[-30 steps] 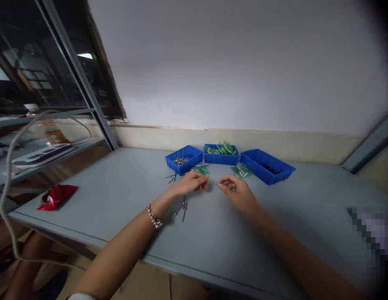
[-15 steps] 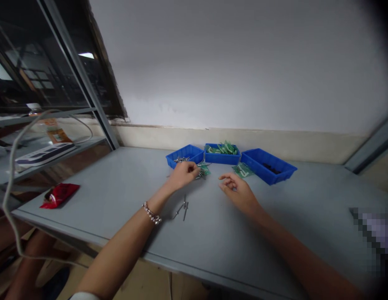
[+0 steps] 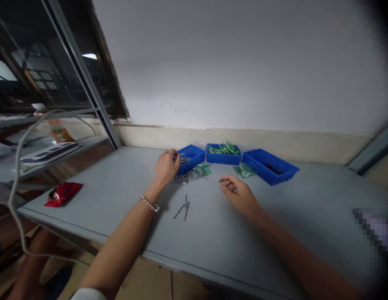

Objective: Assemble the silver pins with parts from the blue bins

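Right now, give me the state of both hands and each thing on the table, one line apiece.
Left hand: fingers curled at the left bin; grip unclear.
Right hand: loosely curled; grip unclear.
Left bin: open-topped, holding metal pieces.
Middle bin: open-topped, green pieces heaped above its rim.
Right bin: open-topped, partly filled with dark pieces.
Three metal rods: lying loose.
Red packet: lying down.

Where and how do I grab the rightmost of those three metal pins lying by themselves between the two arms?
Probably best to pinch that pin on its lower half, coming from above and the right: it's thin and lies flat, its lower end sticks out free, and the other two pins lie left of it, crowding its top.
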Demonstrator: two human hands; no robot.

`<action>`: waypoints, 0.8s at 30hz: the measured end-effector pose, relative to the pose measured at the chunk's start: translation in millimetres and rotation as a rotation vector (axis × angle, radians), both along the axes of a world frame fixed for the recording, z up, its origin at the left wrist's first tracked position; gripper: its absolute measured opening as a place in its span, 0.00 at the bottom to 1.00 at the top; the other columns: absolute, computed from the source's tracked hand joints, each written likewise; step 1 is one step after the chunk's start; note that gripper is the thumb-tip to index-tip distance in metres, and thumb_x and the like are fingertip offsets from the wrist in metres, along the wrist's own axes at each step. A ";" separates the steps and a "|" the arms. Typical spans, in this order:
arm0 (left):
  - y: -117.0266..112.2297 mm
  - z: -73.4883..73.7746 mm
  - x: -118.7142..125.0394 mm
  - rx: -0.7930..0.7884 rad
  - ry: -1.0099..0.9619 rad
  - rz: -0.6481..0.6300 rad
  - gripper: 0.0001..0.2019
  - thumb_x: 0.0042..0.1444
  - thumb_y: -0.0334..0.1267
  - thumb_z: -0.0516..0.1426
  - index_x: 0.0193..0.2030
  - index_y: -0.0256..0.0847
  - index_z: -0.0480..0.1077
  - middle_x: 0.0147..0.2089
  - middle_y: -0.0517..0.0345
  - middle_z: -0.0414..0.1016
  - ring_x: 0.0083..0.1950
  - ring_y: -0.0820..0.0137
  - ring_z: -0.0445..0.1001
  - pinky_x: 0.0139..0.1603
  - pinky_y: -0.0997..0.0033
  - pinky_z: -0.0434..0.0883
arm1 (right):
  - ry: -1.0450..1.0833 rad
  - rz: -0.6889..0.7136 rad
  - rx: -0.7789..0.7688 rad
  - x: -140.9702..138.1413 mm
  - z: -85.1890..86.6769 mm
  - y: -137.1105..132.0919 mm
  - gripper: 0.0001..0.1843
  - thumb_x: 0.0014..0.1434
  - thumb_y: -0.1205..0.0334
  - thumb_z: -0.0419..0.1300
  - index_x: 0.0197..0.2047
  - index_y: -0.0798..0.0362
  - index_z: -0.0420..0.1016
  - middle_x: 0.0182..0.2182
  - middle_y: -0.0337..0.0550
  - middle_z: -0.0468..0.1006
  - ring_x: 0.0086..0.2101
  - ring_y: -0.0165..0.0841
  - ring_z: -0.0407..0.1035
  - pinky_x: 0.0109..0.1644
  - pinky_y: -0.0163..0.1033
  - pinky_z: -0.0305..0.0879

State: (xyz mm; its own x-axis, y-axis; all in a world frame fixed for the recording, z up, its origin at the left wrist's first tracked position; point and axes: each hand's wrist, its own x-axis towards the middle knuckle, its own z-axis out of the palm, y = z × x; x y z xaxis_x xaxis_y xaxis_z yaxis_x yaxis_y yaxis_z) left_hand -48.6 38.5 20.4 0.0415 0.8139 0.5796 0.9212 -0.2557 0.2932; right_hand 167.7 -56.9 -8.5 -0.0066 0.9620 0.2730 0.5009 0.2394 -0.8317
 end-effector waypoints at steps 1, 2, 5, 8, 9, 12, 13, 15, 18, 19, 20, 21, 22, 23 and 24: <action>0.2 -1.2 0.5 -0.013 0.013 0.004 0.09 0.54 0.40 0.48 0.34 0.40 0.67 0.30 0.55 0.70 0.33 0.69 0.68 0.35 0.73 0.61 | -0.002 0.003 0.002 0.0 0.1 -0.3 0.08 0.49 0.64 0.50 0.34 0.54 0.67 0.22 0.36 0.65 0.20 0.25 0.58 0.25 0.32 0.57; 0.4 -2.1 1.0 -0.026 0.023 0.008 0.10 0.54 0.40 0.48 0.35 0.41 0.67 0.30 0.55 0.69 0.33 0.69 0.68 0.35 0.72 0.62 | -0.006 0.007 0.003 0.1 0.0 -0.5 0.08 0.49 0.64 0.50 0.34 0.54 0.67 0.23 0.36 0.65 0.20 0.25 0.58 0.26 0.32 0.57; -0.6 -0.3 2.1 -0.036 0.034 -0.012 0.11 0.54 0.41 0.49 0.40 0.40 0.67 0.34 0.53 0.69 0.34 0.69 0.68 0.35 0.72 0.62 | -0.027 0.017 0.008 0.3 -0.4 -0.6 0.09 0.50 0.63 0.50 0.35 0.53 0.67 0.23 0.36 0.64 0.20 0.25 0.58 0.26 0.33 0.57; -6.9 10.5 2.1 -0.064 0.056 -0.130 0.12 0.53 0.41 0.50 0.40 0.38 0.67 0.35 0.52 0.70 0.35 0.70 0.68 0.36 0.72 0.62 | -0.059 0.028 0.023 -0.2 -0.8 -0.7 0.09 0.50 0.63 0.50 0.35 0.54 0.66 0.23 0.36 0.64 0.20 0.25 0.57 0.26 0.33 0.56; -10.5 15.4 1.9 -0.120 0.080 -0.201 0.12 0.52 0.41 0.50 0.38 0.38 0.68 0.34 0.53 0.71 0.34 0.70 0.68 0.36 0.73 0.62 | -0.071 0.030 0.029 -0.4 -0.9 -0.8 0.08 0.50 0.63 0.50 0.35 0.54 0.66 0.23 0.36 0.63 0.20 0.25 0.57 0.27 0.33 0.56; -24.5 27.9 2.4 -0.443 0.207 -0.414 0.12 0.50 0.41 0.50 0.30 0.37 0.70 0.28 0.55 0.72 0.29 0.72 0.67 0.30 0.74 0.60 | -0.100 0.039 0.040 -0.7 -0.8 -1.4 0.09 0.51 0.63 0.50 0.35 0.54 0.67 0.22 0.35 0.63 0.21 0.26 0.57 0.27 0.33 0.56; -29.5 30.3 3.3 -0.567 0.255 -0.444 0.12 0.49 0.41 0.50 0.27 0.36 0.71 0.26 0.55 0.72 0.27 0.72 0.67 0.29 0.74 0.60 | -0.107 0.042 0.043 -0.7 -0.8 -1.7 0.09 0.51 0.63 0.50 0.35 0.54 0.67 0.22 0.35 0.63 0.21 0.26 0.57 0.27 0.33 0.56; -38.8 32.0 7.1 -0.777 0.355 -0.437 0.12 0.47 0.39 0.50 0.22 0.35 0.70 0.23 0.54 0.72 0.24 0.73 0.66 0.26 0.75 0.59 | -0.123 0.044 0.055 -0.5 -0.7 -2.2 0.08 0.51 0.63 0.50 0.34 0.53 0.67 0.23 0.36 0.63 0.22 0.26 0.57 0.27 0.33 0.55; -50.4 29.8 16.5 -0.863 0.530 -0.388 0.09 0.43 0.35 0.51 0.19 0.34 0.69 0.21 0.51 0.70 0.22 0.72 0.64 0.23 0.74 0.58 | -0.150 0.044 0.065 -0.5 -0.4 -2.8 0.08 0.51 0.63 0.50 0.34 0.53 0.67 0.23 0.36 0.64 0.22 0.27 0.58 0.28 0.33 0.56; -53.8 28.8 20.2 -0.845 0.590 -0.386 0.09 0.41 0.33 0.51 0.19 0.33 0.69 0.20 0.51 0.70 0.22 0.71 0.64 0.23 0.74 0.58 | -0.156 0.046 0.066 -0.7 -0.2 -3.0 0.08 0.51 0.63 0.50 0.34 0.53 0.67 0.23 0.36 0.64 0.22 0.27 0.58 0.28 0.33 0.56; -57.0 27.9 23.8 -0.821 0.639 -0.386 0.08 0.40 0.32 0.51 0.19 0.33 0.69 0.20 0.51 0.69 0.22 0.71 0.64 0.23 0.73 0.58 | -0.162 0.047 0.067 -0.9 0.1 -3.1 0.08 0.51 0.63 0.50 0.34 0.53 0.67 0.23 0.37 0.64 0.23 0.27 0.58 0.28 0.33 0.56; -60.0 27.0 27.1 -0.807 0.676 -0.387 0.07 0.39 0.31 0.50 0.19 0.33 0.68 0.19 0.51 0.68 0.22 0.70 0.63 0.22 0.73 0.58 | -0.168 0.050 0.070 -1.1 0.3 -3.2 0.08 0.51 0.63 0.49 0.33 0.54 0.67 0.23 0.37 0.64 0.23 0.27 0.58 0.28 0.33 0.55; -62.7 26.1 30.1 -0.804 0.698 -0.388 0.07 0.39 0.30 0.50 0.19 0.33 0.68 0.19 0.51 0.67 0.22 0.70 0.63 0.22 0.73 0.58 | -0.174 0.054 0.074 -1.3 0.6 -3.3 0.08 0.51 0.63 0.49 0.33 0.54 0.67 0.22 0.37 0.64 0.23 0.27 0.58 0.28 0.33 0.55; -64.8 25.1 32.6 -0.807 0.708 -0.390 0.07 0.39 0.30 0.50 0.18 0.33 0.68 0.18 0.52 0.67 0.21 0.70 0.63 0.22 0.73 0.58 | -0.179 0.058 0.079 -1.4 0.9 -3.4 0.08 0.51 0.63 0.49 0.33 0.54 0.67 0.22 0.37 0.64 0.23 0.27 0.58 0.28 0.33 0.55; -66.3 23.7 34.4 -0.804 0.709 -0.388 0.06 0.39 0.29 0.50 0.18 0.33 0.67 0.18 0.52 0.66 0.22 0.69 0.64 0.22 0.72 0.58 | -0.183 0.060 0.082 -1.6 1.2 -3.6 0.08 0.51 0.63 0.49 0.32 0.54 0.67 0.22 0.37 0.64 0.23 0.27 0.58 0.28 0.33 0.55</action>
